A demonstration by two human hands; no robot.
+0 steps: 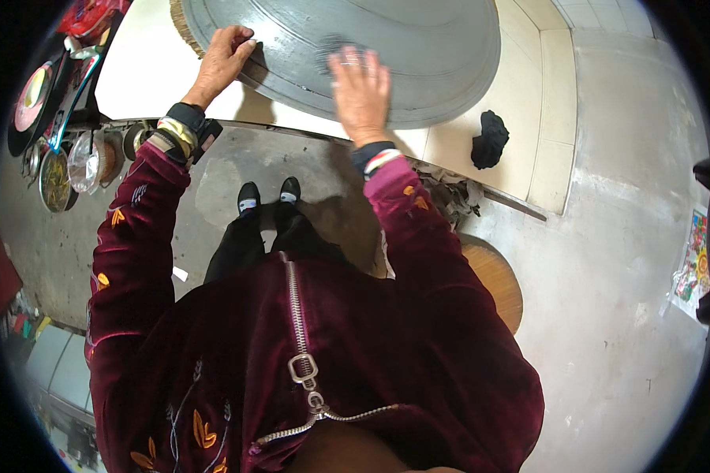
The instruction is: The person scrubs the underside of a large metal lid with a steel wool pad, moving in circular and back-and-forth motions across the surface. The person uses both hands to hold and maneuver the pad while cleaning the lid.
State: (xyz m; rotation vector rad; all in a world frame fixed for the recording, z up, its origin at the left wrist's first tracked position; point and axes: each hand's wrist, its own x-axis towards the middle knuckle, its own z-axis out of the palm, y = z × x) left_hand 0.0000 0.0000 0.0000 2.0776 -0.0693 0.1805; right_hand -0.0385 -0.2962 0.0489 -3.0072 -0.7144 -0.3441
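Observation:
A large, round, grey metal lid (442, 59) with curved ridges lies across the light tiled counter. At its near left edge is my left hand (221, 63), fingers curled and closed at the rim. My right hand (361, 91) presses down on the lid's near middle part, slightly smeared by motion. Under its fingertips is a dark mesh scouring pad (333, 52), mostly covered and blurred. To the right of the lid, a crumpled black cloth (490, 140) rests on the counter (454, 154).
Pans, a bowl (57, 181) and a clear plastic bag (87, 162) crowd the far left. A round wooden board (497, 284) stands below the counter at right, near some crumpled dark material (450, 193). The counter's front edge runs between me and the lid.

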